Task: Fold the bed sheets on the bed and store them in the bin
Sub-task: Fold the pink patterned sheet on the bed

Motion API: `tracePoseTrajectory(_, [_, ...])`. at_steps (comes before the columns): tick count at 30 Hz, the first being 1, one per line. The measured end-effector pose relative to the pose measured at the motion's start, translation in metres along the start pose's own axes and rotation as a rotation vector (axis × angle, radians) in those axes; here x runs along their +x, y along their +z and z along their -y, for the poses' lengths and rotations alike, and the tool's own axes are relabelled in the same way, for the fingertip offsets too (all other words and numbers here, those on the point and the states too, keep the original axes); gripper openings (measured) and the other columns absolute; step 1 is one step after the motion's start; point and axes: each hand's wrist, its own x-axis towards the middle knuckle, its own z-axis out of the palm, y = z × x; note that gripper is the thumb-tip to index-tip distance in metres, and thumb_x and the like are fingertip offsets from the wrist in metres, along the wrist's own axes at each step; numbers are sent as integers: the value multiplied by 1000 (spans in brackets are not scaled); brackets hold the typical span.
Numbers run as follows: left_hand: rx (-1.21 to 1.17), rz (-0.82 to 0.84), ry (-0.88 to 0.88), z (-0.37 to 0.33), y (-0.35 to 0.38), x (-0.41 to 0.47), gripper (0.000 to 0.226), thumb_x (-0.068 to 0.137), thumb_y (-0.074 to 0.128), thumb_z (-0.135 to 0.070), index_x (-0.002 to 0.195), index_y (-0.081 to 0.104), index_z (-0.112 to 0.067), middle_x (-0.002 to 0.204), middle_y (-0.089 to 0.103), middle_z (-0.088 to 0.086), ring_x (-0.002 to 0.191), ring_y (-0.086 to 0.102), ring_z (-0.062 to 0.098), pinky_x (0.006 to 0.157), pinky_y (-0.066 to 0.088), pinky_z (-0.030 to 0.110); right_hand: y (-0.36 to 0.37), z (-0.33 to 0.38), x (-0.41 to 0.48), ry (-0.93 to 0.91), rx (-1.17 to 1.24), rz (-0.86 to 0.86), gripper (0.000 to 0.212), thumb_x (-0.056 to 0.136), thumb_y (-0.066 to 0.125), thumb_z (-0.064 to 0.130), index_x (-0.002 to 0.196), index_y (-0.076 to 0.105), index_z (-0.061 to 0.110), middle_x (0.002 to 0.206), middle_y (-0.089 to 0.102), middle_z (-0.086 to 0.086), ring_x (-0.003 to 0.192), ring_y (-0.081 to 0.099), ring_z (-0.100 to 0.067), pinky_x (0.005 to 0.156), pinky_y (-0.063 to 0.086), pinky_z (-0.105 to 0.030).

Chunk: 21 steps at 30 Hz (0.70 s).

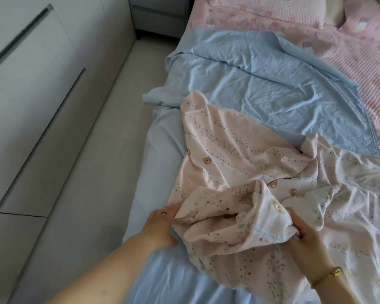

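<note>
Head view shows the pink sheet lying crumpled on the bed, over a blue sheet. The left hand holds one end of a bunched fold near the bed edge, and the right hand, with a gold bracelet, grips the other end.

Open passage is offered by the pale floor strip between the white cabinets and the left edge of the bed — it is closed at the far end by a grey nightstand. Along that edge a bare blue band is left free. The near right is filled by the crumpled pink printed sheet. Farther up, flat room is given over the spread blue sheet — beyond it, the way is blocked by a pink quilt and a pillow.
</note>
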Motion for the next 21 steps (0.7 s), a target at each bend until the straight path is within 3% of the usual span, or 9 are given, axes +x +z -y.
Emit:
tracePoseTrajectory(2, [83,-2,67,1,5,16,87,81,64,-36,147,9,-25,150,24,-2,138,22,15,112,4,25,8,6,-5,31,-12,-57,67,79,54,-19,64,69,45,68,65,31,69,58,16,62,42,1])
tracePoseTrajectory(4, [123,-16,123,2,8,30,68,85,57,-37,143,24,-24,146,33,0,136,25,14,111,0,24,18,10,-8,52,-46,-110,78,78,56,-17,66,64,60,71,65,32,72,58,16,64,43,0])
tracePoseTrajectory(7, [121,-41,144,5,11,39,48,89,50,-29,135,39,-23,136,47,0,130,35,14,111,4,22,28,18,-8,92,-102,-173,76,80,57,-11,63,60,63,71,63,34,70,56,18,62,43,0])
tracePoseTrajectory(10, [14,-15,117,18,9,33,37,92,45,-21,129,46,-18,130,53,4,129,36,24,108,19,23,35,25,-5,109,-130,-238,59,84,50,-10,66,66,44,67,67,13,75,60,2,61,47,-15])
tracePoseTrajectory(12, [-93,-38,103,28,-4,25,32,90,43,-12,121,51,-15,120,58,9,123,40,28,94,31,23,39,32,3,110,-162,-295,38,85,47,-9,78,63,25,71,60,6,83,56,-25,64,44,-26])
tracePoseTrajectory(13, [-121,-65,110,33,-14,18,32,89,43,-9,119,52,-14,116,58,10,120,41,27,87,33,22,40,35,9,110,-174,-315,32,86,46,-9,83,62,20,74,58,7,81,53,-26,63,43,-21])
tracePoseTrajectory(15, [-173,-166,170,44,-33,1,37,88,40,-18,124,50,-16,115,57,7,121,37,20,84,31,18,41,49,22,72,-197,-336,31,86,46,-8,89,60,19,76,56,11,74,52,-13,57,40,-5])
tracePoseTrajectory(18, [-191,-295,276,60,-57,-43,63,70,30,-47,124,52,-24,102,58,-5,117,40,17,88,33,17,47,84,46,10,-186,-323,27,87,47,-6,97,57,17,72,53,10,65,47,-2,55,37,-6])
tracePoseTrajectory(21, [-139,-394,189,87,-42,-70,33,62,41,-34,91,54,-31,65,57,-9,79,51,7,59,38,8,78,112,87,-42,-244,-159,24,86,49,-4,97,56,16,77,55,2,75,48,-13,59,41,-15])
